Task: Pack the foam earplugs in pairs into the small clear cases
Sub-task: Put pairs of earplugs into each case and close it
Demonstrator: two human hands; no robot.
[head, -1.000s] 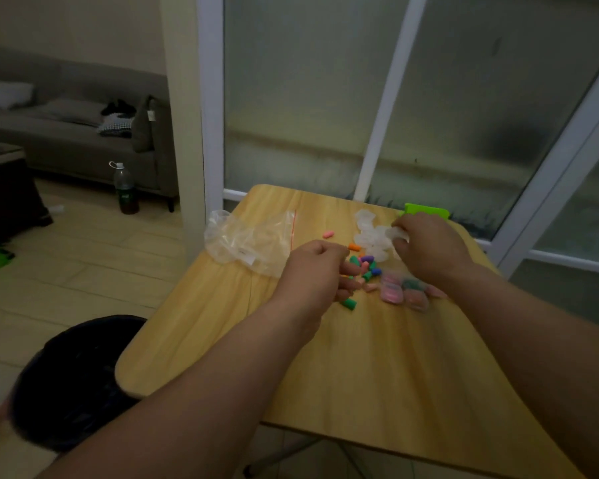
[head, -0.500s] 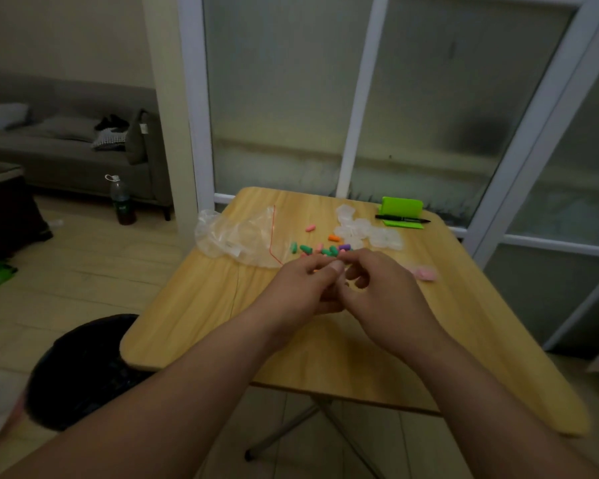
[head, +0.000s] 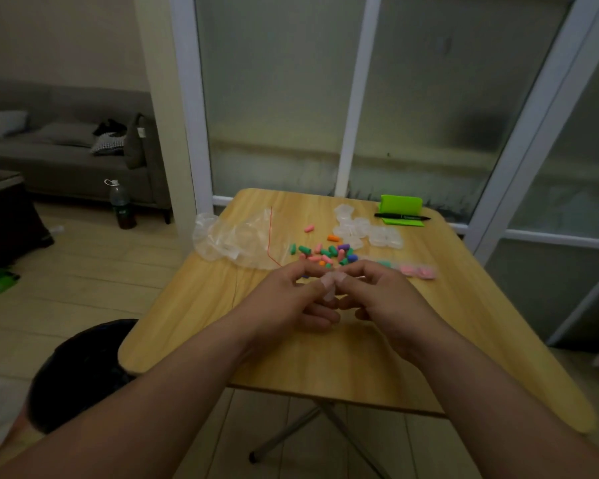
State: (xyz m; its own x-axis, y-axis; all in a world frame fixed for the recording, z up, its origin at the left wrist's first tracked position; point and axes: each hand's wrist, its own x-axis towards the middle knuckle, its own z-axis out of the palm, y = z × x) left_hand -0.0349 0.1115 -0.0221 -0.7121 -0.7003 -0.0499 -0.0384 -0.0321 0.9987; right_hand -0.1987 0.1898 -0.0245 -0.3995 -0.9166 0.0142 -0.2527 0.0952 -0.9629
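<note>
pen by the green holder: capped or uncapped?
Cannot tell. The pen lies flat across the green holder at the table's far edge, too small and dim to show a cap.

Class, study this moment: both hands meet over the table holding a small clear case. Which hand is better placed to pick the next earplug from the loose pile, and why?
Probably the left hand: the loose earplugs lie just beyond its fingertips, while the right hand sits nearer the filled cases and can steady the clear case.

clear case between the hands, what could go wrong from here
1. The clear case is pinched only at the fingertips of the left hand and right hand; it may slip out.
2. Loose earplugs lie just beyond the hands; a nudge could scatter them across the table.
</note>
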